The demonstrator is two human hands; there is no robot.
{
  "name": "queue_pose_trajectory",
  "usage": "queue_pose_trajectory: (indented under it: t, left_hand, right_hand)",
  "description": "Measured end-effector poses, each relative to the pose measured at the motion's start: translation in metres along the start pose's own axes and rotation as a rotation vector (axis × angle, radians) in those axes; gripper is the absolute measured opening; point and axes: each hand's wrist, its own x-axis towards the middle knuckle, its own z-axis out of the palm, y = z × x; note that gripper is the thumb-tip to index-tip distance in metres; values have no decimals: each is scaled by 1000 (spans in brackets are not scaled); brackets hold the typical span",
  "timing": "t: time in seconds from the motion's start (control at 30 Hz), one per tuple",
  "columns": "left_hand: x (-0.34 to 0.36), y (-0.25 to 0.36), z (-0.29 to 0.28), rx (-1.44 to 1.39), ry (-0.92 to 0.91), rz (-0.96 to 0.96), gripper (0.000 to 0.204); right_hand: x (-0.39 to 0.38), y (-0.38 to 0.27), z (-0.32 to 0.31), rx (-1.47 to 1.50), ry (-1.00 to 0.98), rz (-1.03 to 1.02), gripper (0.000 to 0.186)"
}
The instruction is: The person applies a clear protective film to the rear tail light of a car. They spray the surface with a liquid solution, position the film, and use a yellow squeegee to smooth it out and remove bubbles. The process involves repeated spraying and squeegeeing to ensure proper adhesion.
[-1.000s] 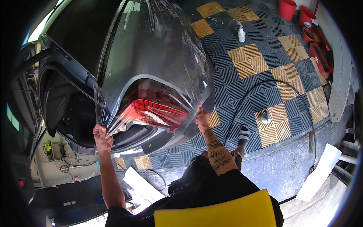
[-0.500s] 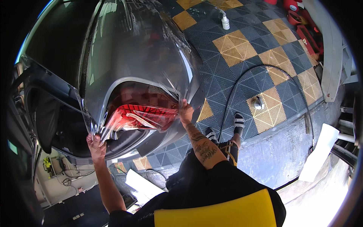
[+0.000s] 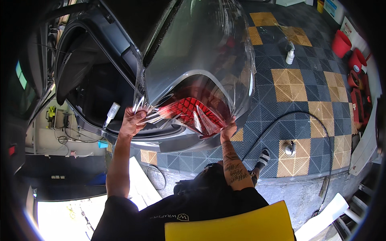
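A clear plastic film [image 3: 156, 114] is stretched over the rear corner of a dark grey car [image 3: 181, 48]. Beneath it shows the red tail light [image 3: 203, 114], with wrinkles in the film running across the lens. My left hand [image 3: 133, 122] is closed on the bunched left edge of the film, beside the open trunk [image 3: 100, 68]. At the right side of the tail light, my right hand [image 3: 229, 129] pinches the film's other lower edge. Between the two hands the film is pulled into creases. A white bottle [image 3: 113, 113] stands by the trunk's lower edge.
A white spray bottle [image 3: 290, 55] and a small metallic object [image 3: 290, 149] stand on the grey and tan tiled floor [image 3: 291, 84]. A black hose [image 3: 281, 117] curves across the tiles. Red buckets [image 3: 341, 43] line the right side. White sheets [image 3: 325, 219] lie near the raised edge.
The view has turned, bringing more of the open trunk into sight. Both hands keep hold of the film, and its creases over the tail light have changed shape.
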Motion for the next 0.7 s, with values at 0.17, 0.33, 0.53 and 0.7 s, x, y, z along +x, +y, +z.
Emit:
queue_pose_trajectory:
  t: [0.17,0.33,0.53,0.7]
  left_hand:
    - [18,-6,-1,-21,-118,-21,11]
    - [32,-4,11,-7,-108,-102,11]
    - [32,-22,4,9,-1,-139,17]
    - [47,-13,11,-9,-10,-176,24]
  right_hand:
    - [15,20,4,111,19,-53,66]
    - [8,-2,0,28,17,17,66]
    - [19,21,4,-12,7,83,71]
    - [67,89,-47,472,-224,587,46]
